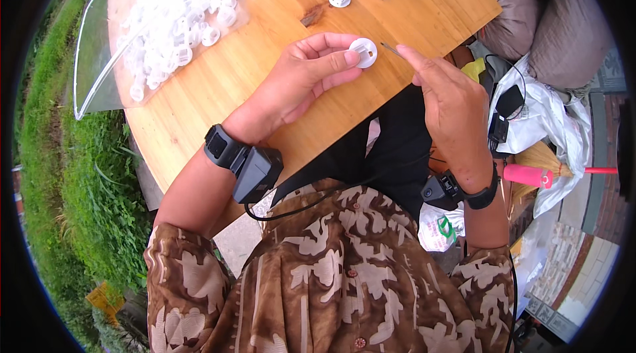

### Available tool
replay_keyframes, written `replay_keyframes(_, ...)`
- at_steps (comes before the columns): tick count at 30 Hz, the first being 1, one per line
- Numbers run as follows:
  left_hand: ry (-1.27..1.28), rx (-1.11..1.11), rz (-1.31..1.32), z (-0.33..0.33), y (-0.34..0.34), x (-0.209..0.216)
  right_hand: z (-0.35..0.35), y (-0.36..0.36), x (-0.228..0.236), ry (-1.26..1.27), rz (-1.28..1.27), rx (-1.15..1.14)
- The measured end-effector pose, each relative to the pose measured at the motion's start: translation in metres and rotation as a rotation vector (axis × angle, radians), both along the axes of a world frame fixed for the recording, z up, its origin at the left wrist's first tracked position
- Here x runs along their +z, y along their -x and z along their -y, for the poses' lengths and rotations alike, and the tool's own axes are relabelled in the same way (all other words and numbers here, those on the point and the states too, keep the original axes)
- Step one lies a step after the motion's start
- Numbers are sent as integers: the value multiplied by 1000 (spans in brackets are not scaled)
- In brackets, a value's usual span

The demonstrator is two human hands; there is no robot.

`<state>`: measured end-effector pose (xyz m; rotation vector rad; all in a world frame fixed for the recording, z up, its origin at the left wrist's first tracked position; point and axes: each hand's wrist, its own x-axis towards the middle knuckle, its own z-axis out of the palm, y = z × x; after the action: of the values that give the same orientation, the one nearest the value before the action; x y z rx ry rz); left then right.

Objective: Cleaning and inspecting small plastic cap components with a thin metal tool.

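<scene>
Left hand [310, 76] pinching the disc [366, 47] by its left edge above the table [192, 108] — so, I judge, its face lies bare — I hold the thin tool [390, 49], tip just beside the disc, pinched in my right hand [457, 98].

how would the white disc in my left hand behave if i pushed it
The white disc is probably stiff, showing no bend in the left hand. It is likely light, being so small. Its round outline suggests it could roll on edge.
</scene>
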<state>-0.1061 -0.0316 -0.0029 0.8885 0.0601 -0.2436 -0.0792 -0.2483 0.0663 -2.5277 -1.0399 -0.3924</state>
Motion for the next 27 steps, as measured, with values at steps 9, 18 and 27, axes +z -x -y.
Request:
replay_keyframes(9,84,-34,-11,2,1,1,-3,7,-14,-94,-71,15)
replay_keyframes(18,76,-20,30,6,3,-4,-3,10,-19,-57,-66,10)
replay_keyframes(27,107,-23,-14,10,6,-4,3,13,-15,183,239,66)
